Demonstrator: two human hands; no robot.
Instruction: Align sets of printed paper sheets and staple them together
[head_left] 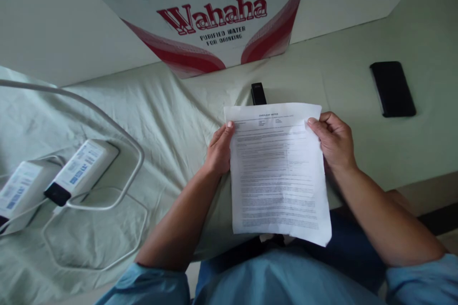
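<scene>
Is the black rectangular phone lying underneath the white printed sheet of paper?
No, the black rectangular phone lies apart on the pale green sheet, right of the white printed paper held by both hands.

Cardboard box printed "Wahaha, purified water for drinking" (stamped 20260726 above), printed sheet headed "Overleaf Notes"

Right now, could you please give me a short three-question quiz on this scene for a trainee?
1. True or false: both hands hold the printed sheet.
2. Which lies right of the sheet: A the black phone, B the white power adapters?
3. What brand is printed on the carton?

Key: 1 true, left hand and right hand grip its top edges. 2 A. 3 Wahaha.
</scene>
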